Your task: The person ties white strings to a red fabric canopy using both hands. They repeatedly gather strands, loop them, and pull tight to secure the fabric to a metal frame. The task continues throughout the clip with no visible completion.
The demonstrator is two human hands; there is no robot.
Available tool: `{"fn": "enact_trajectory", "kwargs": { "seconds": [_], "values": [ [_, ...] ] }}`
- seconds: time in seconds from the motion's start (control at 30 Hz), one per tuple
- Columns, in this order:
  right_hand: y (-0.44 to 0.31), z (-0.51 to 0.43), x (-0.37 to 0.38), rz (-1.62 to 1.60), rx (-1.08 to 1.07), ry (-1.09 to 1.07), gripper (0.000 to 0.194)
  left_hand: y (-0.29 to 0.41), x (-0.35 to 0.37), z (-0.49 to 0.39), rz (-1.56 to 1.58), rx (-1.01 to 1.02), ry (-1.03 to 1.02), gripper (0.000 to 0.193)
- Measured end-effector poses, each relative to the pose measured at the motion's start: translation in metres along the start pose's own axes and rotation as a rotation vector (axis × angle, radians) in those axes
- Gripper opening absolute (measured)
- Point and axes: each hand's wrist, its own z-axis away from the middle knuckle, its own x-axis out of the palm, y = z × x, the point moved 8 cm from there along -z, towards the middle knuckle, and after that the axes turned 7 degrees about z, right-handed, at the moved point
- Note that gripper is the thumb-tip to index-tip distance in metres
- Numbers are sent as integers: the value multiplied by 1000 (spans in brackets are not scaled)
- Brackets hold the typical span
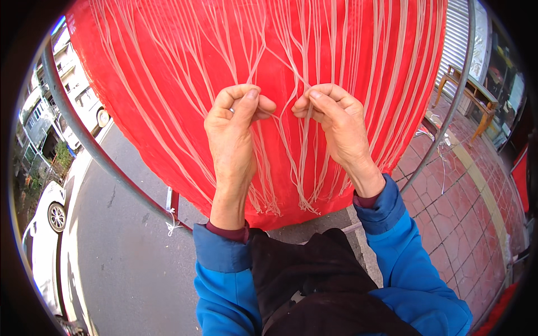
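Many long pale strings spread over a large sheet of red cloth, their frayed ends gathered near its lower edge. My left hand pinches a bundle of these strings between thumb and fingers, left of the middle; a ring shows on one finger. To its right, my right hand has another bundle pinched between thumb and fingertips. One strand crosses from the left bundle to the right one above my hands. The hands are apart, both over the cloth. Fingers partly hide how the strands run between them.
A curved metal pipe runs along the left, with a white tie knotted near its lower part; another pipe stands at right. Beyond are an asphalt road, a white car, red paving and a wooden bench.
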Motion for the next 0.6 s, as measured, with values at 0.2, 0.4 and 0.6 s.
{"fn": "enact_trajectory", "kwargs": {
  "seconds": [0.2, 0.4, 0.6],
  "values": [
    [6, 0, 1, -364, 126, -134, 17, -13, -2, 10, -35, -79, -5, 10],
    [28, 25, 6, -193, 234, -152, 14, -31, 1, 40, -22, -143, 15, 8],
    [57, 54, 5, -132, 323, -151, 17, -36, -8, 49, 13, -125, 43, 9]
  ]
}}
